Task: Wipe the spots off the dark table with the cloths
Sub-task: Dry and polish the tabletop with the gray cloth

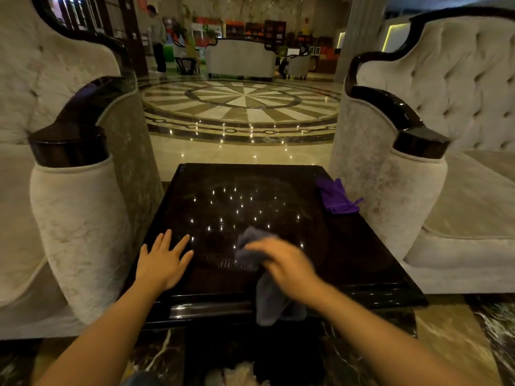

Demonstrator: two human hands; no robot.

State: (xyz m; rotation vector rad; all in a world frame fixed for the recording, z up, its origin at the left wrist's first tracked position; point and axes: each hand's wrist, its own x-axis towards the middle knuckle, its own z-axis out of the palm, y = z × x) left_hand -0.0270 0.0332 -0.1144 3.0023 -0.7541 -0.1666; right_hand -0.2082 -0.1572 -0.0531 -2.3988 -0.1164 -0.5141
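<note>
A glossy dark table (348,252) stands between two pale armchairs, its top full of small light reflections and faint smears. My right hand (284,263), blurred by motion, presses a grey cloth (267,296) onto the near middle of the tabletop; one end of the cloth hangs over the front edge. My left hand (163,260) lies flat on the table's near left part, fingers spread, holding nothing. A purple cloth (335,197) lies crumpled at the table's far right edge.
A pale tufted armchair with dark glossy arm caps flanks the table on the left (75,207) and another on the right (418,174). Beyond lies polished patterned marble floor (242,104), a sofa (241,59) and a standing person (157,37) far back.
</note>
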